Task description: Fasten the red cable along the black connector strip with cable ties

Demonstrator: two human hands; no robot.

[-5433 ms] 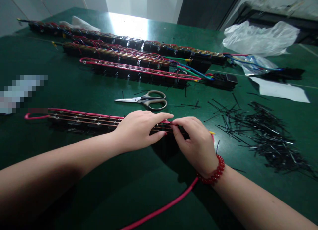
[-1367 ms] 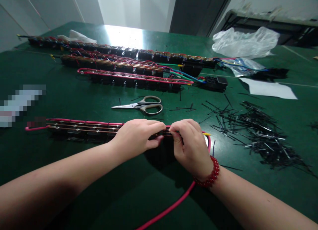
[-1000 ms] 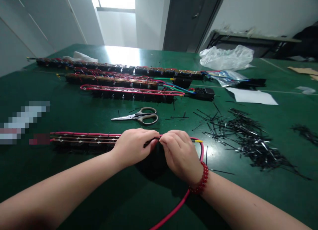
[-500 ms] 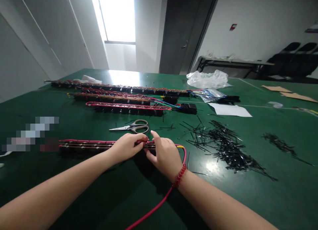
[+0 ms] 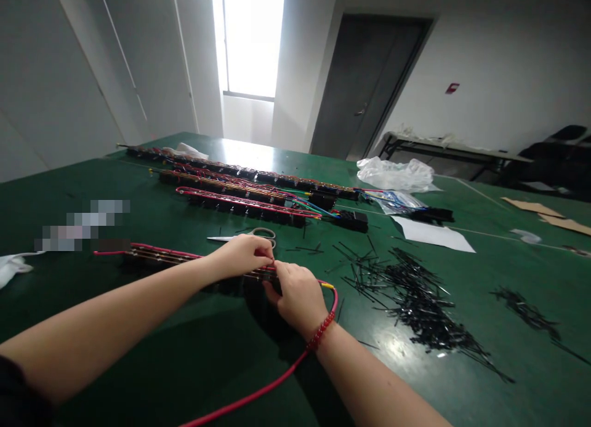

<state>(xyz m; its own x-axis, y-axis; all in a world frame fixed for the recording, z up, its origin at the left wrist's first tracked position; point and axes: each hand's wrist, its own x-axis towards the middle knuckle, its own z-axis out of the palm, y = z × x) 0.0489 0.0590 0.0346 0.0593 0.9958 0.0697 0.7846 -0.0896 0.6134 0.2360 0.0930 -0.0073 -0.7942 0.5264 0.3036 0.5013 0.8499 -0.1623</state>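
Note:
A long black strip with red wires [image 5: 161, 255] running along its top lies across the table in front of me. My left hand [image 5: 242, 255] is closed in a pinch just above the strip's right part; what its fingertips hold is too small to make out. Beside it, my right hand [image 5: 300, 298] grips the strip near its right end, thumb on the near side and fingers over the top. A thick red cable [image 5: 258, 390] with a yellow band loops from that end under my right wrist toward me. Scissors [image 5: 264, 232] lie just behind my left hand, partly hidden.
Several similar wired strips [image 5: 249, 208] lie farther back. To the right are a heap of black cable ties [image 5: 425, 298] and a smaller one [image 5: 526, 310]. White paper [image 5: 431, 233], a clear plastic bag [image 5: 394, 173] and cardboard pieces [image 5: 533, 207] lie beyond.
The view has tilted and shifted, so the scene sits differently. My left hand has lifted slightly off the strip, and my right hand's raised index finger has come down onto it.

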